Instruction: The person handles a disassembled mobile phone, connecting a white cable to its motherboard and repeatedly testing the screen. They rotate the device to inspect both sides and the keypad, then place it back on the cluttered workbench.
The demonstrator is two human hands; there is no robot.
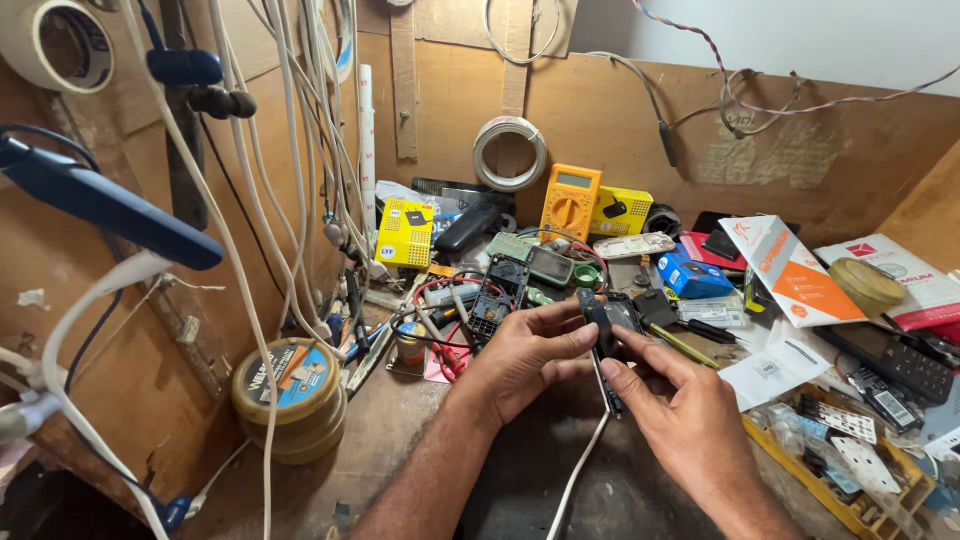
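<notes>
Hands, one left (520, 355), one right (672, 400), one dark phone (608, 325).

A cramped work nook enclosed by brown plywood walls (620, 120) on the left, rear and right, with a strip of pale painted wall (800, 35) showing above the rear panel. The wooden desk (370, 450) is dark and worn. Even daylight-like light falls across the scene; white cables (290, 200) hang down the left wall, and a coil of wire (509, 152) hangs on the rear panel.
</notes>
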